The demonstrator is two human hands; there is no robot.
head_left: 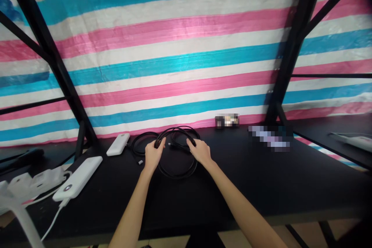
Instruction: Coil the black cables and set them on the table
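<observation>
Pinching opposite sides of a coiled black cable [177, 177], the left hand [153, 154] and right hand [200, 150] have sensible holds; the bundled loops look light, springy and smooth-jacketed, apt to spread if loosened. Left of them lies a slab-shaped, glossy white power bank [78, 178].

Both bare forearms rise from the bottom edge, the left one leaning right, the right one slanting up and left. The left hand [154, 154] and right hand [200, 150] sit near the middle of the frame, slightly low, well apart, backs up, fingers curled in a grip, thumbs turned toward each other. The wrists look fairly straight.
</observation>
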